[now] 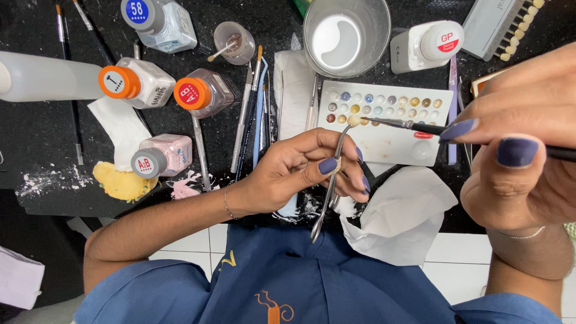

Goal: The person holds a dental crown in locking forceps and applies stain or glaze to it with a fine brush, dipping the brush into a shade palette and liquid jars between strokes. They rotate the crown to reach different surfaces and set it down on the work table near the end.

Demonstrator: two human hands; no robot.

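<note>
Gripping metal forceps [329, 186] in my closed left hand [300, 171], I raise their small tooth [354, 120] over the palette [384, 123] while my right hand [522, 138] pinches a brush [414, 125] against it.

Black speckled worktop [36, 138]; orange bottle caps [119, 82], grey cap [147, 163]; white palette [390, 144] w/ multicolour dots; yellow sponge [120, 182]; blue smock [324, 282].

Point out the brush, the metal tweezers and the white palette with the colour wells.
brush [408, 125]: head view, on its metal ferrule near the tip.
metal tweezers [329, 193]: head view, on the shaft below the fingers.
white palette [393, 150]: head view, on its bare lower part.
</note>
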